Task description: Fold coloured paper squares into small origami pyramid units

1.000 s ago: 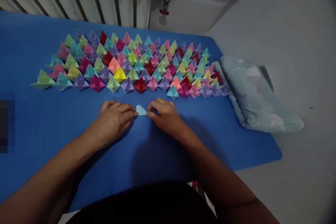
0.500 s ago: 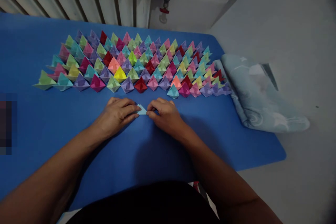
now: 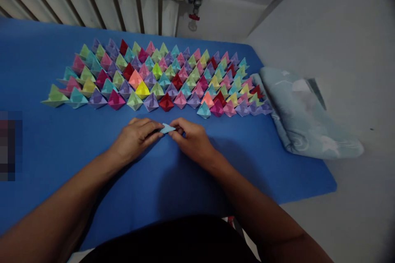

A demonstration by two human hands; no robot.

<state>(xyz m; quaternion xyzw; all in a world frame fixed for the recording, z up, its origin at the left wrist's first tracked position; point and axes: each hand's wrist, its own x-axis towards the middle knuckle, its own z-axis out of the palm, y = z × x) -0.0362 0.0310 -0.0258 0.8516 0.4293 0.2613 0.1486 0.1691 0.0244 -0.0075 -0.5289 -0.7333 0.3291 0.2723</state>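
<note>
A small light-blue folded paper (image 3: 167, 128) is held between my two hands, low over the blue mat. My left hand (image 3: 135, 135) grips its left end, the thumb below and the fingers on top. At the paper's right end, my right hand (image 3: 193, 137) pinches it between thumb and curled fingers. Just beyond the hands stand rows of folded paper boats in many colours, among them a yellow one (image 3: 142, 89), a red one (image 3: 166, 102) and a light-blue one (image 3: 204, 109) at the front.
The blue mat (image 3: 138, 197) lies under everything. A folded grey-blue blanket (image 3: 304, 119) rests across its right edge. Behind the boats are a white radiator (image 3: 123, 8) and a pipe valve with a red handle (image 3: 194, 17). A pixelated patch covers the far left.
The fingers of my right hand have shifted a little left onto the paper, which now looks slightly tilted and narrower. The whole view has moved slightly.
</note>
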